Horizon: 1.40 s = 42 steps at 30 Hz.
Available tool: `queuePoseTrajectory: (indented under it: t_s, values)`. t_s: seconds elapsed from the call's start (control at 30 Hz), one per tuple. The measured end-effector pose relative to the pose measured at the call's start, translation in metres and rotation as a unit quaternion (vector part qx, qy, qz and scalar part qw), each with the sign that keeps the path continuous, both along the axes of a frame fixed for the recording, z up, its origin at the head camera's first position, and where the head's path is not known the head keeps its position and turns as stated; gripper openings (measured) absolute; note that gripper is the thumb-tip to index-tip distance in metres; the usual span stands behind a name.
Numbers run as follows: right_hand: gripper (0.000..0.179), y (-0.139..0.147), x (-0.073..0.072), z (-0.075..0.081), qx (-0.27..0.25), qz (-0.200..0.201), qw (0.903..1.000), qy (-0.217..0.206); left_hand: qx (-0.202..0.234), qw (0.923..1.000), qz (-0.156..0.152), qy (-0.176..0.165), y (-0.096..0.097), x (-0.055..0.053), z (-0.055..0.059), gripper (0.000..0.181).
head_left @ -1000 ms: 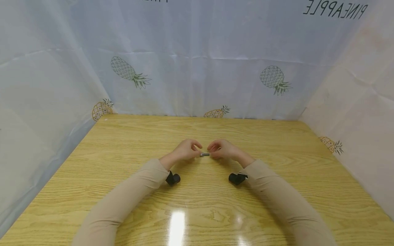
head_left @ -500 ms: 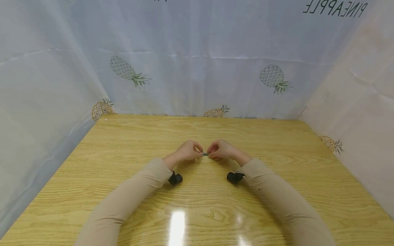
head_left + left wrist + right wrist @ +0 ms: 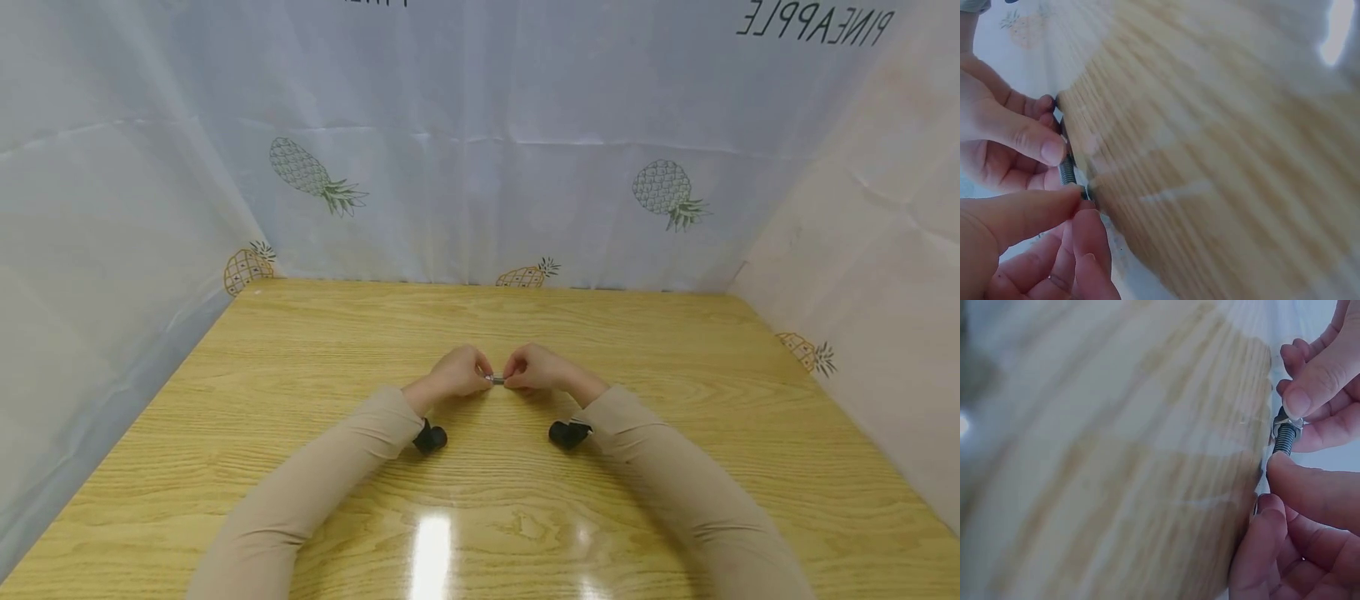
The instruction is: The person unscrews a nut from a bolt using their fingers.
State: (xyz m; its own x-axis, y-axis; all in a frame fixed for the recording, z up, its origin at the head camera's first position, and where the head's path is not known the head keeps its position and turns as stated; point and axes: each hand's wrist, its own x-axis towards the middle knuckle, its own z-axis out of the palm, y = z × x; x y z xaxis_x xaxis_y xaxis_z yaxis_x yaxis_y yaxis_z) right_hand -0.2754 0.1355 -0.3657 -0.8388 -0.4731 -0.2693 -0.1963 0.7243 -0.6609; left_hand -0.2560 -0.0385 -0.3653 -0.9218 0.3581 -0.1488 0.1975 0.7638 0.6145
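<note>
Silvery metal sat right at the centre of the action: a threaded bolt point(image 3: 498, 381), stretched crosswise between two hands over the yellow wood-grain desk point(image 3: 495, 487)! On one end, the left hand point(image 3: 457, 373) had its thumb and fingers pinching tight, with a shiny angular collar point(image 3: 1297, 427) peeking out beside the grip; nut or bolt head, I could not tell. On the other, the right hand point(image 3: 542, 369) matched it, fingers pinching the threaded shank, and just a short run of bare thread showed between the two grips. Whether the metal touched the wood, no view settled it.

Beige sleeves point(image 3: 322, 479) reached in from both sides, with a black device point(image 3: 430, 437) at the left wrist and a black gadget point(image 3: 567, 434) at the right. Behind it all hung a pale curtain point(image 3: 465, 100) printed with pineapples, and bright reflections point(image 3: 431, 554) flared on the near desktop!
</note>
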Motion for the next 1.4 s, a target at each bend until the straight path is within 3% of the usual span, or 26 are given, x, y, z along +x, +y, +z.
queuePoseTrajectory:
  t_s: [0.2,0.5,0.67,1.13,1.4]
  values:
    - [0.01,0.001,0.002,0.002,0.002,0.014,0.9998,0.011,-0.003,0.9998,-0.003,0.018,-0.002,-0.001,0.001,0.017]
    - [0.014,0.005,0.002,0.014,-0.026,0.013,0.9995,0.011,0.062,0.9979,-0.004,0.016,-0.009,0.0,0.01,0.019]
    - [0.016,0.007,0.0,0.017,-0.048,0.003,0.9988,0.005,0.099,0.995,0.006,-0.005,-0.011,-0.002,0.012,0.02]
    - [0.028,0.014,0.009,0.035,-0.117,-0.032,0.9926,0.005,0.223,0.9743,0.03,-0.02,-0.016,0.001,0.021,0.031]
    - [0.024,0.014,0.015,0.04,-0.141,-0.053,0.9885,0.014,0.271,0.9614,0.046,-0.015,-0.015,0.005,0.022,0.026]
